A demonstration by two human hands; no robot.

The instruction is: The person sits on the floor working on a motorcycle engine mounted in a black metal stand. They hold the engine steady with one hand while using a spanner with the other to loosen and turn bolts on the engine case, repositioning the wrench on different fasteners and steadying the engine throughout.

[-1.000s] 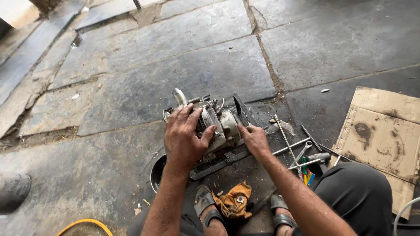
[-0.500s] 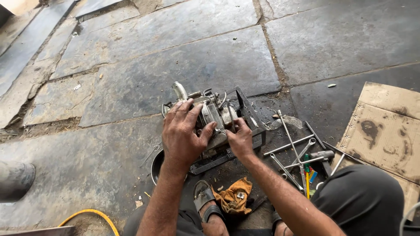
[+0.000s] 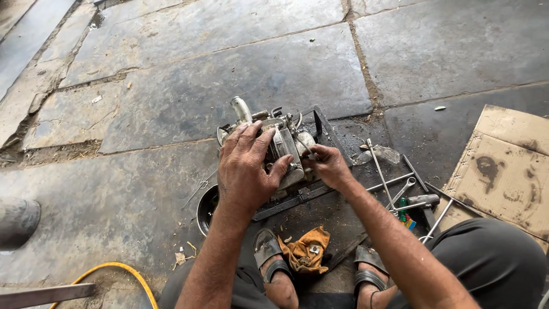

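Nearest to us, between our sandalled feet, lies an orange rag on the stone floor, with a yellow hose curling off to the lower left. Just ahead, a dark round bowl peeps out from under our left forearm. Our left hand lies spread over the top of the small engine assembly, its fingers splayed open and pressing down, steadying rather than clasping. Our right hand is pinched closed at the engine's right side, though what its fingers grip is too small to tell. The engine sits on a dark metal tray on the floor, straight in front of us. To the right lie long wrenches and rods, well apart from a stained sheet of cardboard.

We judge the step to be working at a small fitting on the engine's side; the next move calls for a firm brace from the left hand and fine, careful finger work from the right.

Against half a second ago, both hands have barely shifted, the right staying at the same side of the engine
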